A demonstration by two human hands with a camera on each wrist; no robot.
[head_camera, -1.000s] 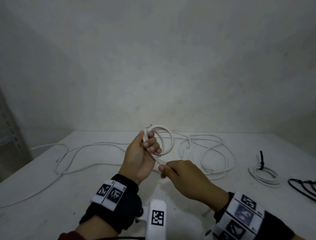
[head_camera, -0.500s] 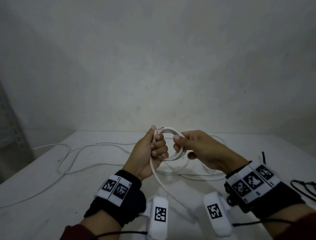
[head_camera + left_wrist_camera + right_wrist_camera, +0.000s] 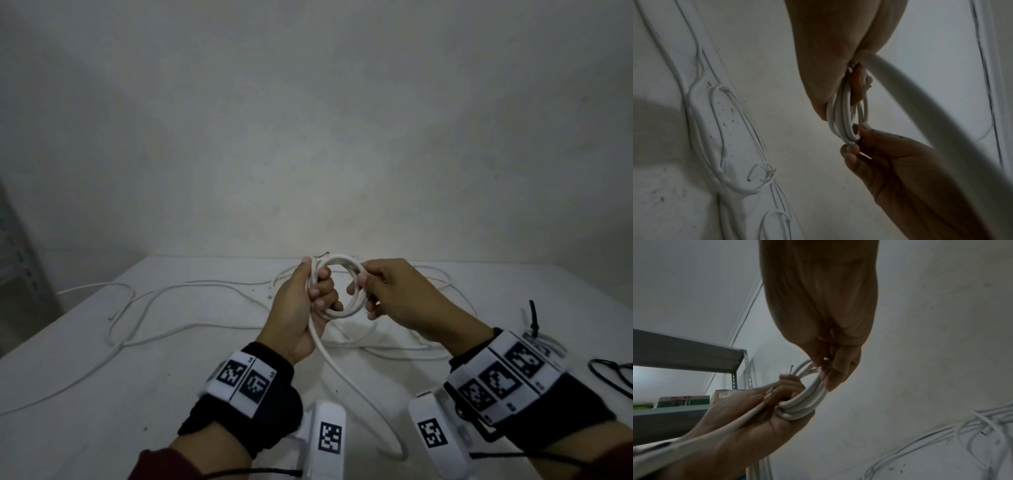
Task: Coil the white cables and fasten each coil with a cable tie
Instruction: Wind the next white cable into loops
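Both hands grasp round coil [image 3: 342, 287] of smooth white cable: left hand [image 3: 301, 308], right hand [image 3: 394, 294].

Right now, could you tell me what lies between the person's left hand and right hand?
The white cable coil spans the gap: the left hand grips one side, the right hand pinches the other. The head view shows it best.

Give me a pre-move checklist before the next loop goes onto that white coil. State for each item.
1. Left hand grips the coil on its left side: ok.
2. Right hand pinches the coil's right side: ok.
3. Loops lie stacked together, not splayed: ok.
4. Free cable tail runs down from the left hand onto the table, unknotted: ok.
5. Remaining tail length: cannot tell.
6. Cable tie in hand for fastening: not ok.
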